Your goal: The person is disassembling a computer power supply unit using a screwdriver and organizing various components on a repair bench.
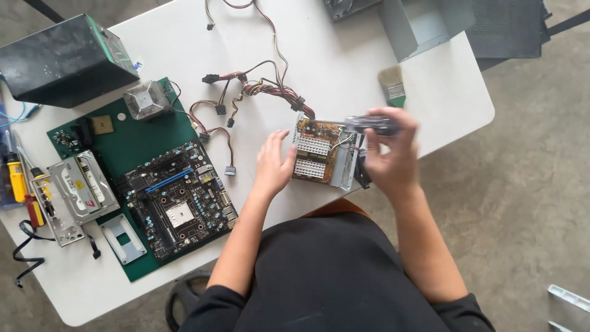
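An opened power supply [322,154] with its circuit board and pale heat sinks showing sits on the white table [344,55] right in front of me. My left hand [273,163] rests flat against its left side, fingers apart. My right hand [393,154] is at its right side, closed around a dark, blurred tool handle [372,125] held over the unit's top right corner. A bundle of coloured cables [267,86] runs from the unit's back across the table.
A green mat [138,144] on the left carries a motherboard [178,200], a heat sink [146,99], a hard drive [83,187] and a metal bracket [123,238]. Screwdrivers [27,187] lie at the left edge. A dark box [64,58], a brush [392,86] and a metal cover [424,21] lie beyond.
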